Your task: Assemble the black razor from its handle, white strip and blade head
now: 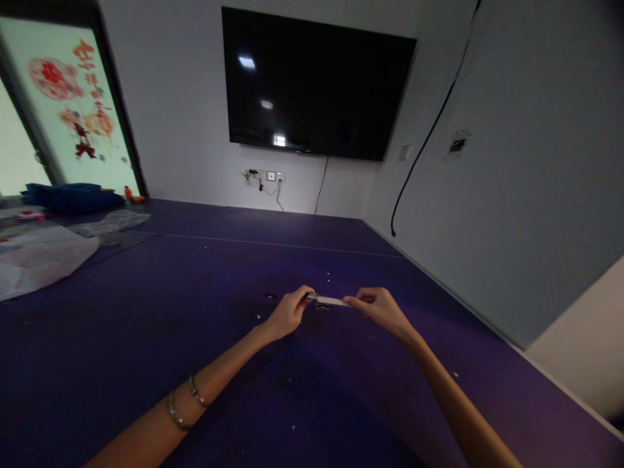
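Both my arms reach forward over a dark purple surface (pixel 146 338). My left hand (pixel 288 313) pinches the left end of a small, thin white object (pixel 331 301). My right hand (pixel 379 308) pinches its right end, so the piece is held level between the two hands, a little above the surface. What the object is cannot be made out. Two bracelets (pixel 185 403) sit on my left forearm.
Small white specks and a dark bit (pixel 270 296) lie on the purple surface. Crumpled plastic sheets (pixel 39 260) and blue fabric (pixel 68 197) lie at far left. A black screen (pixel 312 84) hangs on the far wall, above wall sockets (pixel 266 177). A grey wall (pixel 511 195) runs along the right.
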{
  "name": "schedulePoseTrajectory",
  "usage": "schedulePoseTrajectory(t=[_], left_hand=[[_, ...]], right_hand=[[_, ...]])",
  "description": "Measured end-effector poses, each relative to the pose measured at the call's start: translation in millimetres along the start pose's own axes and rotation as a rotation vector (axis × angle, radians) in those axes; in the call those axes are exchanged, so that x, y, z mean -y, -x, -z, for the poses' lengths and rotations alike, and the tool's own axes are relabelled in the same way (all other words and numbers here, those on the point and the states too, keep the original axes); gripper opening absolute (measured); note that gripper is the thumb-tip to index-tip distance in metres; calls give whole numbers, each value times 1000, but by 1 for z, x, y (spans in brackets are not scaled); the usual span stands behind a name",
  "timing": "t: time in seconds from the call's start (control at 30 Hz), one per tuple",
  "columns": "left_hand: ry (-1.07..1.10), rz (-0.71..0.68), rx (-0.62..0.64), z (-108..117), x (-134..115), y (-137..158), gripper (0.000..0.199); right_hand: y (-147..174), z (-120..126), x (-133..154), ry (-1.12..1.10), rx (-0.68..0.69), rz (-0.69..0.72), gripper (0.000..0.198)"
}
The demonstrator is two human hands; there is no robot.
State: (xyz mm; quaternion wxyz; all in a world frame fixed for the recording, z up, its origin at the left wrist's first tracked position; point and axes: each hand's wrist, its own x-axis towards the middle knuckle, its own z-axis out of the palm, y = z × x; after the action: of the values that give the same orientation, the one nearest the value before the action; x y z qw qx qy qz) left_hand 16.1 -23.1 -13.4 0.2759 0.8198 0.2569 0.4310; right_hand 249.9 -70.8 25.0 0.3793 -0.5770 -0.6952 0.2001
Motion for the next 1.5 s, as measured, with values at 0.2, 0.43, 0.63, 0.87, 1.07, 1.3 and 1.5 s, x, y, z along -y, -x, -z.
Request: schedulePoseTrajectory(t=[0.2,0.43,0.63,0.87,1.07,1.3,1.5], left_hand=[[-9,0,-22,-1,-1,0,19],[17,38,7,-4,-3,0,15],[382,129,18,-10,-6,0,15],[682,316,121,-18,-14,3,19],[813,408,138,-16,-18,2,20],[897,436,155,-16,-22,4,21],[954,452,175,-16,-21,3,17]], right_hand=[[-1,1,-3,-42,-13,0,36],[-1,-4,-2,-74,1,23,36],[-2,-3,-3,-106,-58,30,37],[-1,-10,-2,-138,-141,48,41],[-3,-9,-9,-136,-177,40,42],[-2,-15,-3,-163,-172,27,42],[-3,-15,-4,-177,-157,-2,42]])
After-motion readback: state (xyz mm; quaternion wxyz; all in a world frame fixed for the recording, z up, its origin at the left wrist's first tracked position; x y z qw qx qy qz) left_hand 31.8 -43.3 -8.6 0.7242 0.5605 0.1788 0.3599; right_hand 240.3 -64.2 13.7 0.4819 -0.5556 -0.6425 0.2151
